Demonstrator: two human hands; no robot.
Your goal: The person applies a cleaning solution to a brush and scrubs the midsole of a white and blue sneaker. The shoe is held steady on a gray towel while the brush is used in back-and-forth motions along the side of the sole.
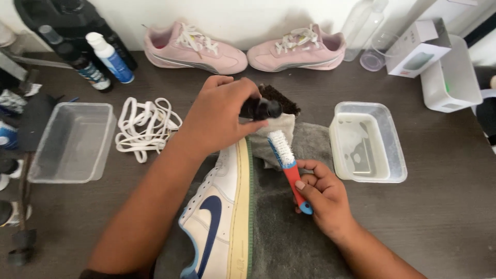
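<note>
A cream and white sneaker (219,217) with a navy side mark lies on its side on a grey towel (289,243) in the middle of the table. My left hand (219,116) reaches over the sneaker's toe and grips a small black bottle (261,108), tilted toward the brush. My right hand (323,194) holds a small brush (287,160) with a red and blue handle and white bristles. The bristle end points up toward the bottle's tip. A dark bristled brush (281,98) lies just behind the bottle.
A pair of pink sneakers (194,49) stands at the back wall. White laces (144,124) lie left of centre. An empty clear tub (72,142) sits at left, another with water (367,142) at right. Spray bottles (108,57) stand back left, white boxes (449,72) back right.
</note>
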